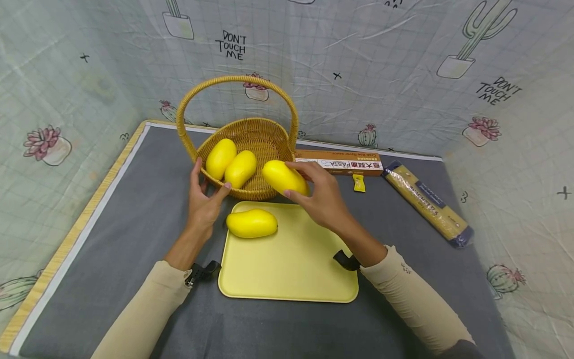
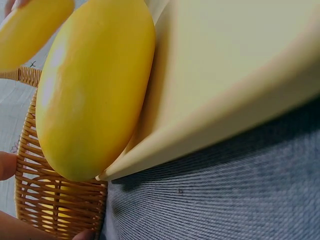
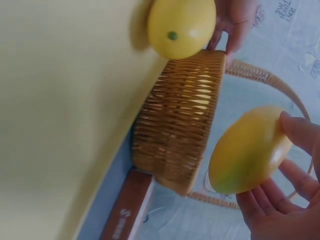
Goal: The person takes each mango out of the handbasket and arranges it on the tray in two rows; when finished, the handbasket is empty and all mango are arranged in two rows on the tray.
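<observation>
My right hand holds a yellow mango between thumb and fingers, over the front right rim of a wicker basket. In the right wrist view that mango is raised above the basket's rim. At the basket's front left my left hand grips the rim, thumb in front and fingers on the outer side. Two mangoes lie inside on the left. Another mango rests on the upper left of a pale yellow tray, close to the basket.
Right of the basket lies a pasta box, with a small yellow packet in front of it. A long spaghetti pack lies slanted at the far right. The basket's tall handle arches up near the printed curtain behind.
</observation>
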The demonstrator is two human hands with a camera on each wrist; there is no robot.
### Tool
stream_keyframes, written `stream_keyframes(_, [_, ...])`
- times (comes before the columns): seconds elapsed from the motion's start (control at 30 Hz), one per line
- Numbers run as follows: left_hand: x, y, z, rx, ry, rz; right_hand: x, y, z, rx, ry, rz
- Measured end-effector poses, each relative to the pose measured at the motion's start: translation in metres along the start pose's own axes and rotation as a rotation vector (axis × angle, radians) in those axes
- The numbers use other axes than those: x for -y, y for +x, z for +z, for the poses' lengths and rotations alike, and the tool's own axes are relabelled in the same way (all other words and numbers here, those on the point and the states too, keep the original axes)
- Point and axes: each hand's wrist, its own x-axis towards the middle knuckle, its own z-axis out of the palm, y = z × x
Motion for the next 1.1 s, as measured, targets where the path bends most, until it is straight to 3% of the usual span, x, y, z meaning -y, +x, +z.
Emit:
stream_keyframes(0.57, [0.000,0.001,-0.001,-0.002,-0.007,0.003,-0.036,-0.058,-0.019,0.135,-0.078,0.100])
stream_keyframes(1.1, [-0.001,0.000,-0.001,0.012,-0.006,0.004,-0.055,-0.067,-0.015,0.218,-0.112,0.097])
